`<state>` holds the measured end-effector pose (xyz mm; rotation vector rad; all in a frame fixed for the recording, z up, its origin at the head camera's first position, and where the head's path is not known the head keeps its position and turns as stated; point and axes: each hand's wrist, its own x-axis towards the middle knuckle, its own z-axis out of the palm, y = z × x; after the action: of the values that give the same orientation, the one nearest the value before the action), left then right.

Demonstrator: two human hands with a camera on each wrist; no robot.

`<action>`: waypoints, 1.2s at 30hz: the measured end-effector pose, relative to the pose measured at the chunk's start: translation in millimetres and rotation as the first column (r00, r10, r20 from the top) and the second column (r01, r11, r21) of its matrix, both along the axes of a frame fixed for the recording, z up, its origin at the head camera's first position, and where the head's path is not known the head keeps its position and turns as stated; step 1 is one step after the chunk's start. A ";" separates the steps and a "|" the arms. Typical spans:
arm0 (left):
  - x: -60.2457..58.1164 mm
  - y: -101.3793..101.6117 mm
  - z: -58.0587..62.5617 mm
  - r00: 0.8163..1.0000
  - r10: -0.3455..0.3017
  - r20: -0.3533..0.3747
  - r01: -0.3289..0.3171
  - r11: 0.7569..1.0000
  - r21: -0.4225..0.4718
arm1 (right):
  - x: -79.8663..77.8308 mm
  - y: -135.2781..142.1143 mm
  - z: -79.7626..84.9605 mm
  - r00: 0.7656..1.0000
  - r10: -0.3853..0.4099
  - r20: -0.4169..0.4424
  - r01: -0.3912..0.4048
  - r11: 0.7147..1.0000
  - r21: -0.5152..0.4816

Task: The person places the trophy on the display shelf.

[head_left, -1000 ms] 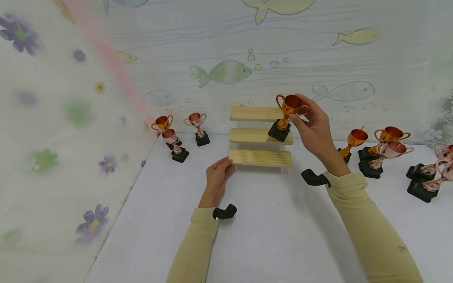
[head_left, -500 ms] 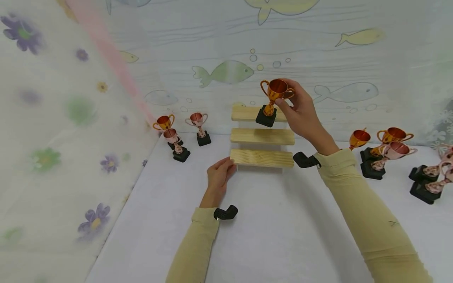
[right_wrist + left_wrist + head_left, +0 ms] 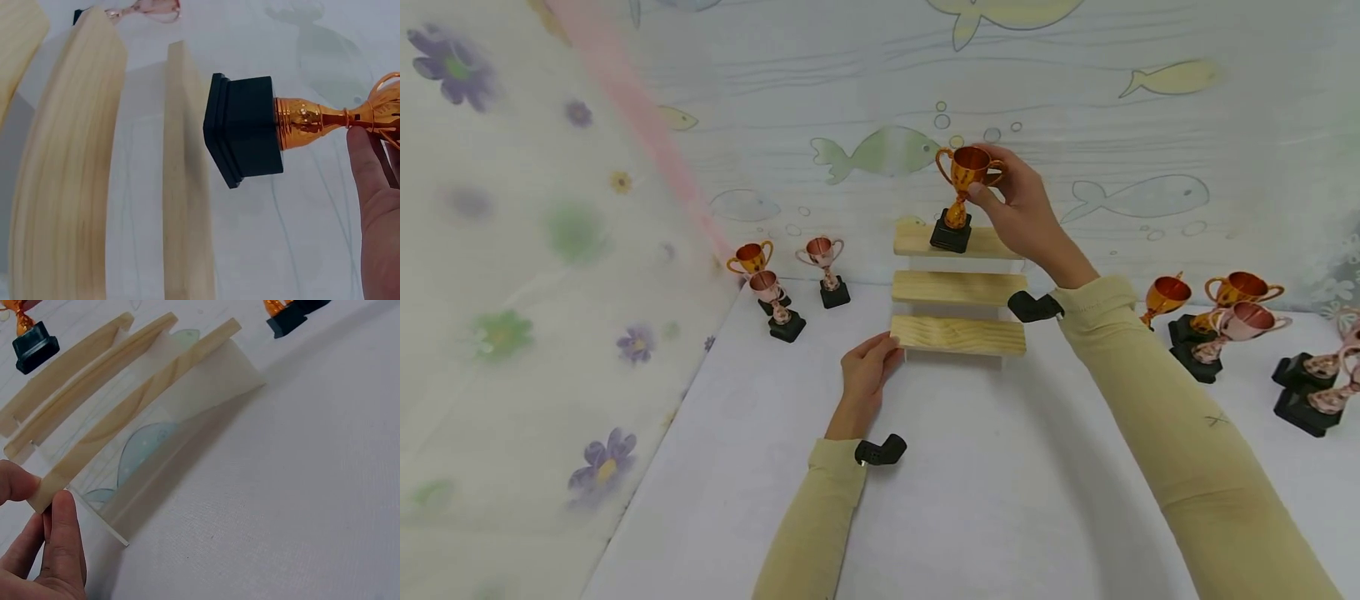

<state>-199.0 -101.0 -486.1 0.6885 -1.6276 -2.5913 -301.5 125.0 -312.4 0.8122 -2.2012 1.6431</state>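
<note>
My right hand [image 3: 1018,204] grips a gold trophy cup [image 3: 967,169] by its bowl and stem. The cup's black square base [image 3: 247,131] hangs just over the top plank of a three-step wooden rack [image 3: 958,335]; in the right wrist view a narrow gap shows between base and plank. With thumb and fingers, my left hand [image 3: 862,379] pinches the left end of the rack's lowest plank [image 3: 134,406]. Clear side panels carry the planks, and no cup stands on them.
Left of the rack stand a gold cup [image 3: 749,257] and two pink cups, one pink cup [image 3: 827,275] nearer the rack. Several gold and pink cups stand at the right, including a gold cup [image 3: 1168,293] and a pink cup [image 3: 1246,322]. A fish-printed curtain [image 3: 865,75] hangs behind.
My right hand has carried the gold trophy cup leftward and up, from in front of the rack's right side to above the top plank. The left hand keeps its hold on the lowest plank.
</note>
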 end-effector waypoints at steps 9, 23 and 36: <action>1.4 0.0 0.5 1.000 0.002 0.005 -0.002 1.000 -0.024 | -17.7 -20.2 2.9 0.997 0.056 0.049 -0.054 0.998 -0.029; 2.2 5.4 0.6 0.999 -0.023 0.029 0.023 1.000 -0.013 | -26.0 -37.6 -1.9 0.988 0.079 0.131 -0.077 0.997 -0.019; 3.5 5.0 1.8 0.999 -0.033 0.010 0.033 0.999 -0.011 | -27.9 -43.0 -0.8 0.988 0.079 0.136 -0.078 0.997 -0.012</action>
<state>-195.5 -96.0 -484.3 0.6807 -1.6690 -2.6040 -329.4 82.1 -313.2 0.8168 -2.2798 1.7916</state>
